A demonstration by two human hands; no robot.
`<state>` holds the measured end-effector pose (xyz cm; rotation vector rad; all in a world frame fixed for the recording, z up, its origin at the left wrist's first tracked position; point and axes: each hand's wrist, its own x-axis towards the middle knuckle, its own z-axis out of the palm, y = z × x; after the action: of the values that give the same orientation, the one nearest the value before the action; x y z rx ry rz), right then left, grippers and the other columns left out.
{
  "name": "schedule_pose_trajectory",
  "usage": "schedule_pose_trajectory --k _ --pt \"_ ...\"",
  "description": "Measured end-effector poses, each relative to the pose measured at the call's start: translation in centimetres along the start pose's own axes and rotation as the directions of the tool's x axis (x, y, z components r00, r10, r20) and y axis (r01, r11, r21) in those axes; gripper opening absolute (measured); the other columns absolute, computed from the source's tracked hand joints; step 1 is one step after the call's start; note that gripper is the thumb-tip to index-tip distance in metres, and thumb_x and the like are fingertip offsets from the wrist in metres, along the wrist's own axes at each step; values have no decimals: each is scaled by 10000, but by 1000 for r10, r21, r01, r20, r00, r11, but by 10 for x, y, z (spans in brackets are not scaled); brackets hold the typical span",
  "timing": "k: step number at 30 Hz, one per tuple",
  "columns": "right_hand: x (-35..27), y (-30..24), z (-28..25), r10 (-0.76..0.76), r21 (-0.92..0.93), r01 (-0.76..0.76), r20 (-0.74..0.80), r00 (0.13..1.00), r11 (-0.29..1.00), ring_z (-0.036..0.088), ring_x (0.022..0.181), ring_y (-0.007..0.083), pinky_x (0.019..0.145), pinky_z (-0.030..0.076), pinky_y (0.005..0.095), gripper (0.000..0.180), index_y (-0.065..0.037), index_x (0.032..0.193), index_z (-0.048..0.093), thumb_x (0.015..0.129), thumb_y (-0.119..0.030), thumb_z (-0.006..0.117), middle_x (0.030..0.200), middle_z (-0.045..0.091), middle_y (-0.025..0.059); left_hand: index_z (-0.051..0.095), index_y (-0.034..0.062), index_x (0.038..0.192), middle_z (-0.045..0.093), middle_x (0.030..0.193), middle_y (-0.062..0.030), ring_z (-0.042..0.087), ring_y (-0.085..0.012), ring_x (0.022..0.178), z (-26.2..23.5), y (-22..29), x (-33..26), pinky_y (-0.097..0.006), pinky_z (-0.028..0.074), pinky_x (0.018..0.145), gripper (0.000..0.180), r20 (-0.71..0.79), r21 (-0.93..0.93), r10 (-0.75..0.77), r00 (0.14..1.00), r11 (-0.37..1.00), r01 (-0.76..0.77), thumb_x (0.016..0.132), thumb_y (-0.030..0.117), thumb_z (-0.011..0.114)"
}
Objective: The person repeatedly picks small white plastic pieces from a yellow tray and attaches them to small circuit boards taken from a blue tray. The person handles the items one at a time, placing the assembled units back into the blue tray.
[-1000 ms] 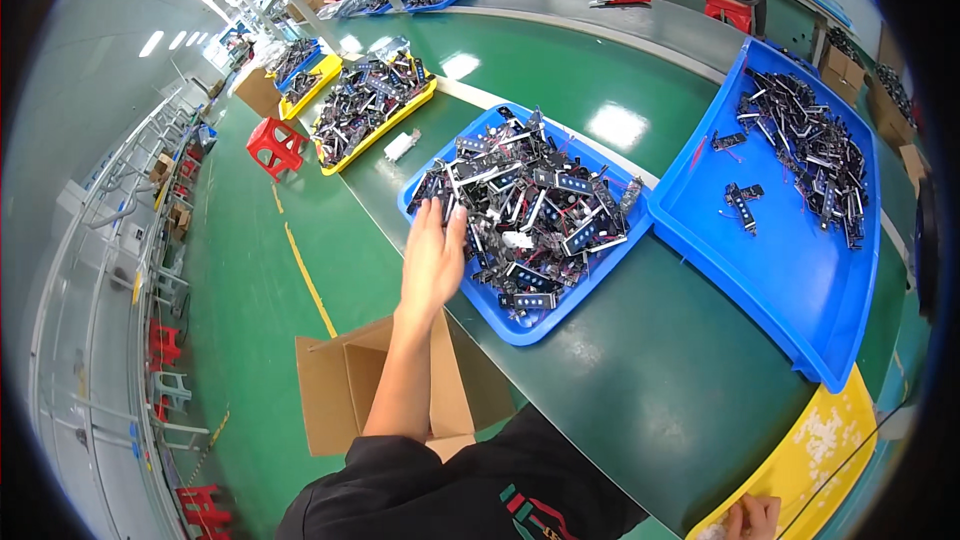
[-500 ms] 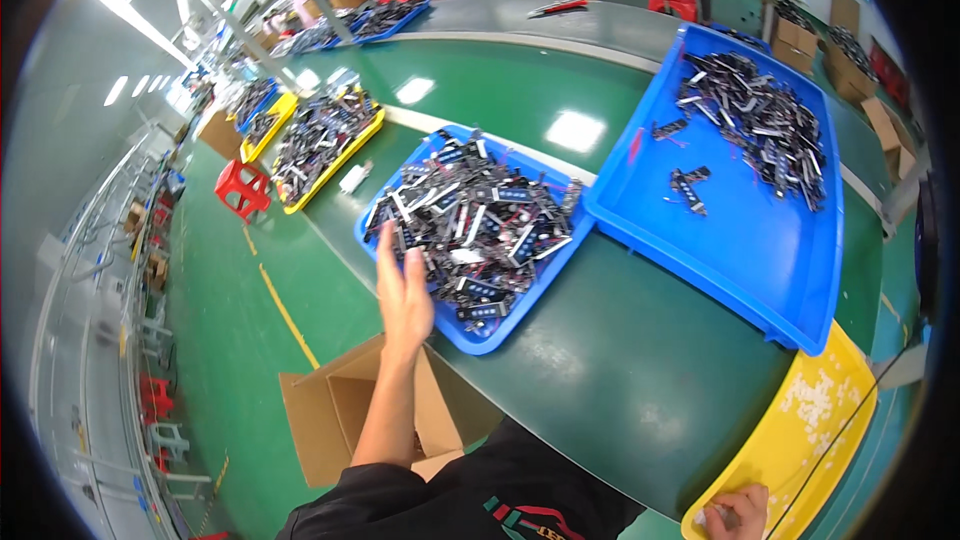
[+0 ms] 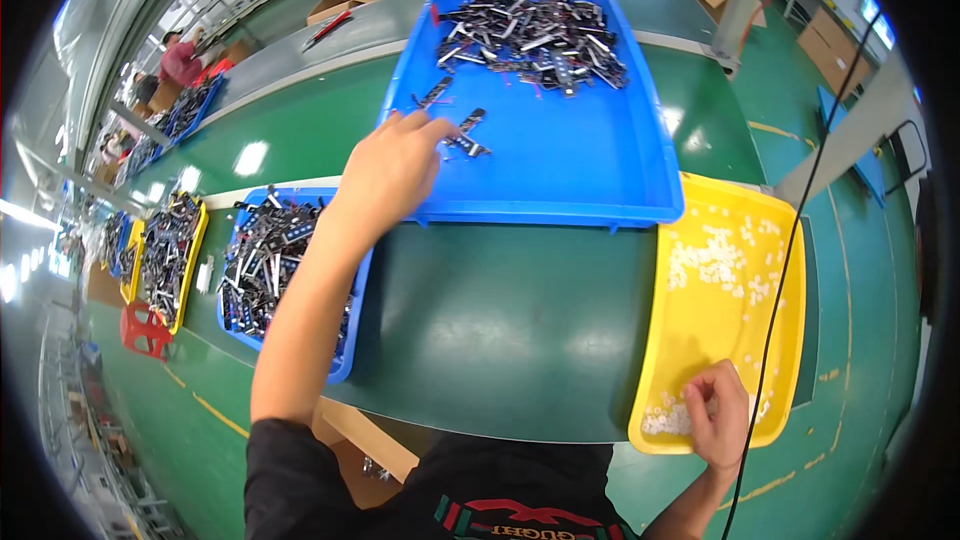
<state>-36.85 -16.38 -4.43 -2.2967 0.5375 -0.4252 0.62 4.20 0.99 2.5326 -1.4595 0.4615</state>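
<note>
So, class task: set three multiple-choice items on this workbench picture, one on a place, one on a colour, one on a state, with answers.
1. Where does the left hand reach?
A. large blue tray
B. yellow tray
C. cardboard box

2. What colour is the tray under the right hand?
A. red
B. yellow
C. white

3. How do the dark parts lie in the large blue tray?
A. stacked in neat rows
B. heaped loosely at the far end
C. sealed in bags

Answers: 1 A, its fingers are over that tray's floor; 2 B, the rim is yellow; 3 B, a jumbled pile lies there.
</note>
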Motion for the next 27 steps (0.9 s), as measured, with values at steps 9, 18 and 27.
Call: schedule_pose_trajectory --k 9,18,27 --pt "-8 7 3 -49 -26 44 -251 967 999 575 605 244 554 439 325 156 -7 788 568 702 61 679 707 574 107 688 73 942 667 934 -99 616 -269 925 32 -49 53 -369 491 833 212 203 45 197 959 977 -210 731 64 691" --pt "15 -30 17 -86 237 169 -325 942 957 584 643 193 562 449 263 186 13 859 683 691 82 722 766 611 107 597 -24 1025 652 869 -114 667 -227 778 -24 81 -36 -304 538 710 256 110 -985 -329 938 94 148 797 40 693" --pt "44 -69 65 51 815 85 -139 989 573 538 650 95 582 424 213 225 15 1006 662 790 74 677 888 621 93 573 7 1055 643 908 -135 666 -258 780 17 156 -69 -376 571 674 246 350 -836 -404 845 -542 87 825 19 661"
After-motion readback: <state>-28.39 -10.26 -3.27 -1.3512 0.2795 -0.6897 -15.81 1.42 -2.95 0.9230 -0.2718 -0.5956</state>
